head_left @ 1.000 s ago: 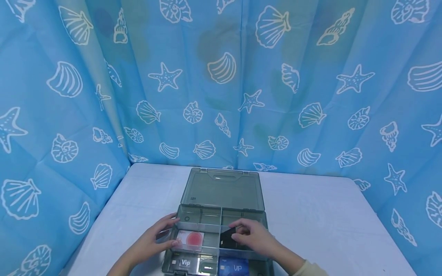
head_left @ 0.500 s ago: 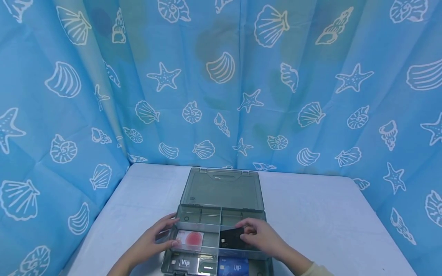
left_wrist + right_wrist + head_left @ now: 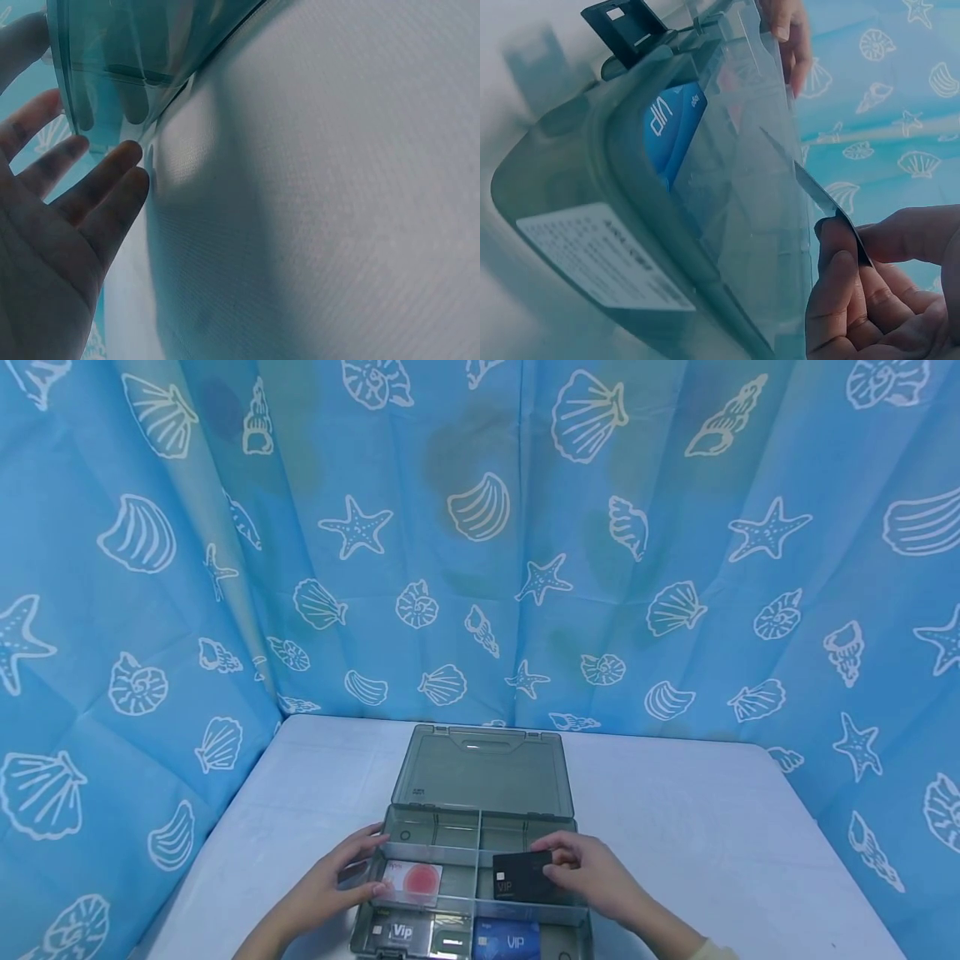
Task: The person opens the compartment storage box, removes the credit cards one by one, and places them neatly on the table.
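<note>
My right hand pinches a black VIP card by its right end, between thumb and curled fingers. The card is over the middle right compartment of a translucent grey compartment box; the right wrist view shows it edge-on, above the box's rim. My left hand rests along the box's left side, thumb at the rim. In the left wrist view its fingers spread fairly straight against the outer wall. A white card with a red circle lies in the middle left compartment, near the left thumb.
The box's lid lies folded back on the white table. A grey Vip card lies in the front left compartment, a blue VIP card in the front right. A shell-patterned blue curtain surrounds the table.
My right hand has moved right with the black card, which came from against the centre divider and now shows more of its face. The left hand has stayed put.
</note>
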`<state>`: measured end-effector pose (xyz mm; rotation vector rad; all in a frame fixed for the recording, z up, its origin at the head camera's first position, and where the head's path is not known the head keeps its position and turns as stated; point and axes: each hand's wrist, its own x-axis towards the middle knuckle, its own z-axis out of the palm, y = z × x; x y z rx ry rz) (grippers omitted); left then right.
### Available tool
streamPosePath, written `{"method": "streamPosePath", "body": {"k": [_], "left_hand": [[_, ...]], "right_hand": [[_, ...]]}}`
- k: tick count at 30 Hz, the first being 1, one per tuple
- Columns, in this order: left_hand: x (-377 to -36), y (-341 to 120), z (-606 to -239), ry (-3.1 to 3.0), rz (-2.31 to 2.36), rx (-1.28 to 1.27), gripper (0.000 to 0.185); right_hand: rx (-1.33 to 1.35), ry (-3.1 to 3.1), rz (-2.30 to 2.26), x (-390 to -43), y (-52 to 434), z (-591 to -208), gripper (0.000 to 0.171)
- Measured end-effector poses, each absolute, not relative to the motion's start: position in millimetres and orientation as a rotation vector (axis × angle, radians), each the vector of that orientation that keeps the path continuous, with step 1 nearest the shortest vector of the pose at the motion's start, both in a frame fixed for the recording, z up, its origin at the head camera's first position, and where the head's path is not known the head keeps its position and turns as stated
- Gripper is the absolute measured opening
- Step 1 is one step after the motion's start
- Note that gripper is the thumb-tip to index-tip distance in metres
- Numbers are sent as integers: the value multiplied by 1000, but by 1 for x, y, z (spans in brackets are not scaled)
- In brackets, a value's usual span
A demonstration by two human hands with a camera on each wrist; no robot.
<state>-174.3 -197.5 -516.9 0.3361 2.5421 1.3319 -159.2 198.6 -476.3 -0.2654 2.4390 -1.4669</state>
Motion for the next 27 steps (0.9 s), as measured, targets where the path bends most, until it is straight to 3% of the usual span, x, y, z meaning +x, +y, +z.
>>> {"method": "streamPosePath", "body": {"k": [27], "left_hand": [[-175,-199,-520,2542,1330,346,68]], "right_hand": [[101,2544,-1575,-162,244,-478,27]]}}
